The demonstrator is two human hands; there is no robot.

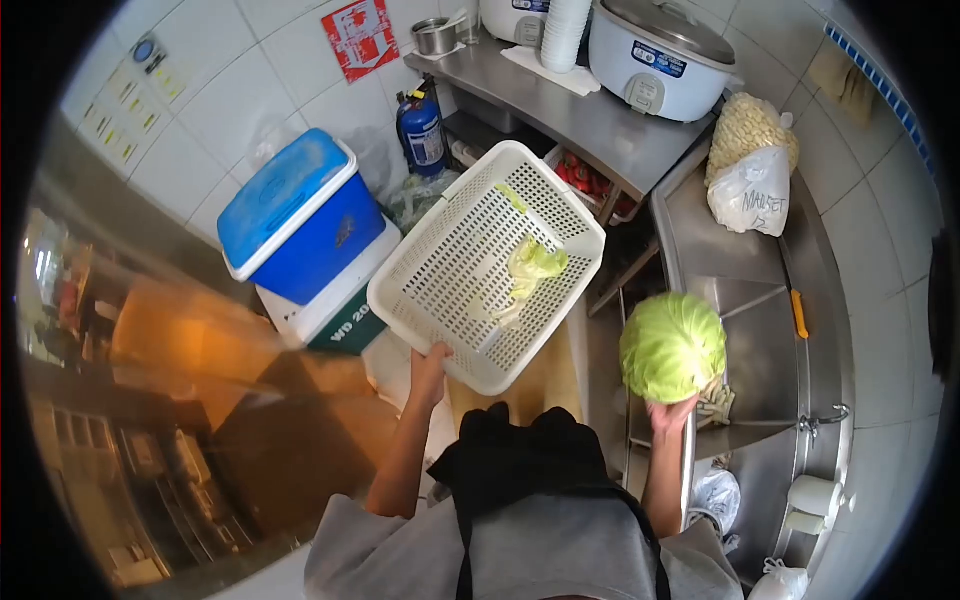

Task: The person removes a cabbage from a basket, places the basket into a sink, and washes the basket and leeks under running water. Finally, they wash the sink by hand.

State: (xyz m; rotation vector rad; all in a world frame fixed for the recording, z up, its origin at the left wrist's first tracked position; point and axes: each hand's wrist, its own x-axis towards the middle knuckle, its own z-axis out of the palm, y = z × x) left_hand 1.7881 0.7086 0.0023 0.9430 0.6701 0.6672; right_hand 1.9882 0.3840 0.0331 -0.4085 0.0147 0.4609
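My left hand (431,372) grips the near-left rim of a white perforated plastic basket (415,270), which is tilted so its inside faces me. Inside the basket lie a crumpled pale-green cabbage leaf (537,260) and smaller leaf scraps. Over on the right, my right hand (672,412) holds a round green cabbage (673,348) from below, at the near edge of the steel sink. The cabbage hides most of my right fingers.
A blue cooler (310,230) sits on a white-and-green box (350,325) to the left, near a blue fire extinguisher (421,132). A rice cooker (660,60) stands on the steel counter (610,125). Along the sink (740,250) are an orange-handled knife (799,313), a tap (825,415) and plastic bags (750,190).
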